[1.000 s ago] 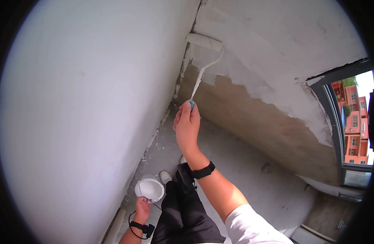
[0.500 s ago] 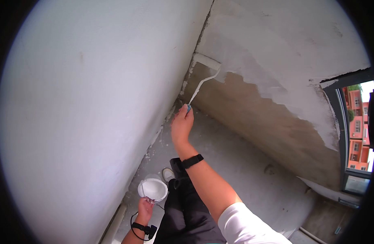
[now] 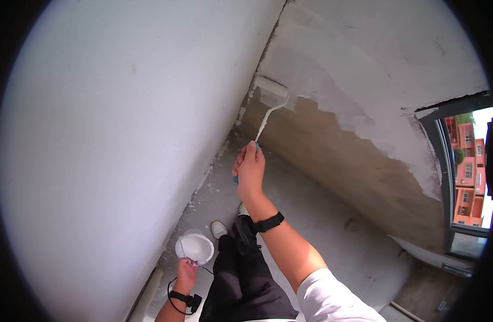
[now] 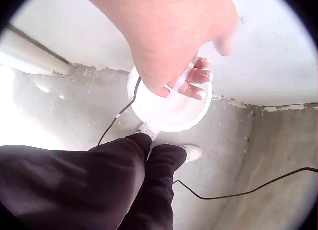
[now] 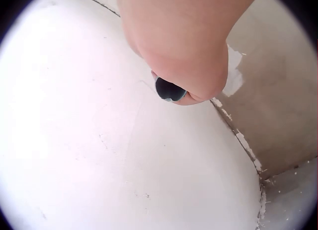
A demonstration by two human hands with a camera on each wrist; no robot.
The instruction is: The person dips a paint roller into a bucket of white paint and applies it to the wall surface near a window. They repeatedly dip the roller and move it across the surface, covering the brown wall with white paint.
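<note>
The person's right hand [image 3: 250, 169] grips a paint roller [image 3: 271, 86], with its fingers curled round the blue handle [image 3: 256, 145]. From the right wrist, I can see the dark round end of the handle poking out of the fist. A bent rod, all covered in white, goes up from the hand to the fat white roll. The roll is up against the wall ahead, close to the corner, where the white part meets the brown part [image 3: 332, 139]. The edge of the white is all wiggly.

The left hand [image 3: 187, 273] is down low, and its fingers hook round the thin handle of a white bucket [image 3: 206, 244]. There are white smears on the fingertips. The bucket is near the person's shoes [image 3: 218, 229], next to the big pale wall [image 3: 112, 139] on the left. I can't tell if it hangs or stands on the floor [image 3: 321, 209].

White spots dot the floor along that wall. The person has black pants [image 3: 246, 284], a white sleeve [image 3: 335, 295] and a black band [image 3: 269, 222] on the right wrist. Over on the right is a window [image 3: 447, 155] with a dark frame, and red houses [image 3: 468, 177] show outside.
</note>
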